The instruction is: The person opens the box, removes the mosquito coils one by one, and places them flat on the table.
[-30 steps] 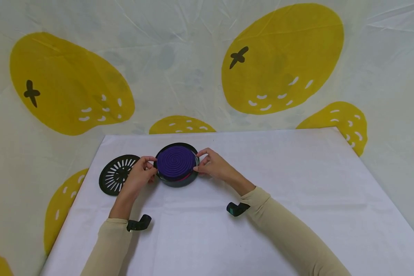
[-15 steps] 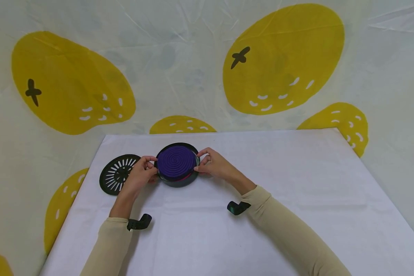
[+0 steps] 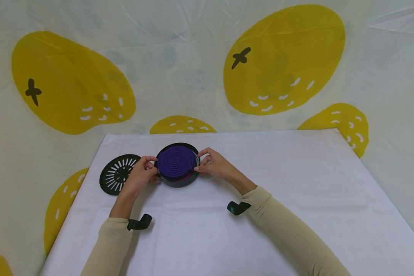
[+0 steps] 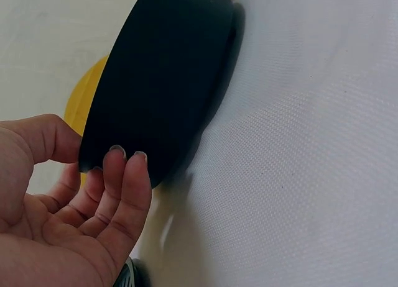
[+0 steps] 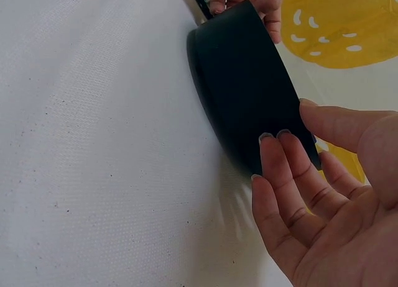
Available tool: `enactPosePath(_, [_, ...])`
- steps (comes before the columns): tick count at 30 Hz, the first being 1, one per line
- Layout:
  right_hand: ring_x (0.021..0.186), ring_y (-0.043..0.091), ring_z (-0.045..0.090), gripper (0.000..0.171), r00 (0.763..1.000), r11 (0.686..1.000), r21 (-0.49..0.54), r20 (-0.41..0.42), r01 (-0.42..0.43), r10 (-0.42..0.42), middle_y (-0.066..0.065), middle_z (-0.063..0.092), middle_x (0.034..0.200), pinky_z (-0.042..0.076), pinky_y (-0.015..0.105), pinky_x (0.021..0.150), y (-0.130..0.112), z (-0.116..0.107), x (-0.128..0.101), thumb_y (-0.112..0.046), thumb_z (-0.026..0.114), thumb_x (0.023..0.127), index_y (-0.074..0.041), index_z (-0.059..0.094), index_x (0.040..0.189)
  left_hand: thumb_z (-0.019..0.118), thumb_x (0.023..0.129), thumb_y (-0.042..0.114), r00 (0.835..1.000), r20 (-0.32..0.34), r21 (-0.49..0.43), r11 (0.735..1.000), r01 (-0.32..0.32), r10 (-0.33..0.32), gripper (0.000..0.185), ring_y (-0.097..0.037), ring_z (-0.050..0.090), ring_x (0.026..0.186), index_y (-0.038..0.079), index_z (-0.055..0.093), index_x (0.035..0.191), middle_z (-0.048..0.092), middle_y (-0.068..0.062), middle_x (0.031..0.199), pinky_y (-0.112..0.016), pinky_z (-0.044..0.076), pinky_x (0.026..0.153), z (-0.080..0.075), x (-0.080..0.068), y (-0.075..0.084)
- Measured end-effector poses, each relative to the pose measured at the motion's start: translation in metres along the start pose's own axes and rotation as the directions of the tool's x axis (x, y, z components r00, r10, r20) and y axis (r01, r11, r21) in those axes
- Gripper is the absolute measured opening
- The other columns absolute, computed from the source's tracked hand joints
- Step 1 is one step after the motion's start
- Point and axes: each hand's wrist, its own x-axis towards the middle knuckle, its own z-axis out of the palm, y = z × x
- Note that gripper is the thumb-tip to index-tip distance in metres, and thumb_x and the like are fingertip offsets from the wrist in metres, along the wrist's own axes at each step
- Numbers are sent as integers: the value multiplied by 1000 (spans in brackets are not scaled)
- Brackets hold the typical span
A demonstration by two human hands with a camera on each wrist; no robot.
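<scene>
A purple spiral mosquito coil (image 3: pixel 176 163) lies in a round dark holder (image 3: pixel 178 184) at the back of the table, with a thin red edge showing below its front. My left hand (image 3: pixel 139 174) grips the holder's left side and my right hand (image 3: pixel 216 165) its right. In the left wrist view, the fingertips of my left hand (image 4: pixel 81 215) press the holder's outer wall (image 4: pixel 161 69). The fingers of my right hand (image 5: pixel 329 200) bear likewise on the dark wall (image 5: pixel 242 76) in the right wrist view, its thumb at the rim. Neither wrist view shows the coil.
A round black slotted lid (image 3: pixel 108 176) lies flat left of the holder, partly covered by the left hand and wrist. White cloth covers the table (image 3: pixel 279 172). Behind it hangs a pale curtain (image 3: pixel 179 69) with large yellow fruit shapes.
</scene>
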Motion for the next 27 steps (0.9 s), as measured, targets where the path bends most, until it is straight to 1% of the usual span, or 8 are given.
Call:
enactPosePath(3, [81, 21, 64, 54, 1000, 1000, -3, -2, -2, 2, 6, 67, 90, 52, 37, 74, 0, 0, -1, -17, 82, 86, -12, 53, 131, 58, 93, -2, 1000, -5, -2, 1000, 9, -9, 49, -19, 66, 69, 1, 44, 140, 50, -5, 92, -34, 60, 68, 0, 0, 0])
enactPosePath(7, [79, 20, 63, 54, 1000, 1000, -2, 1, -1, 1, 6, 66, 90, 51, 36, 73, 1, 0, 0, -18, 82, 86, -11, 53, 131, 58, 93, -2, 1000, -7, -1, 1000, 14, -14, 50, -20, 66, 69, 2, 44, 141, 49, -5, 92, -35, 60, 68, 0, 0, 0])
enactPosePath(14, [80, 22, 64, 53, 1000, 1000, -8, 12, -3, 3, 5, 66, 88, 51, 36, 72, -3, -1, 0, -16, 81, 87, -11, 52, 130, 58, 93, -2, 1000, -6, 5, 1000, 10, -10, 49, -20, 66, 69, 2, 45, 140, 50, -5, 92, -35, 60, 69, -1, -1, 0])
enactPosePath(22, [86, 30, 67, 52, 999, 999, -36, 31, 12, -11, 6, 66, 86, 49, 29, 68, -5, -3, 3, -13, 80, 87, -9, 51, 129, 58, 93, -2, 1000, -8, 5, 1000, 5, -5, 49, -21, 66, 70, 2, 45, 139, 50, -5, 92, -35, 60, 68, 0, -1, 1])
enactPosePath(27, [82, 27, 64, 51, 999, 997, -76, 37, 14, -11, 7, 65, 87, 47, 27, 66, -9, -5, 5, -14, 80, 86, -7, 52, 128, 58, 92, -2, 1000, 2, 14, 1000, -6, 6, 49, -20, 67, 70, 1, 44, 139, 51, -5, 92, -35, 60, 68, -2, -1, 0])
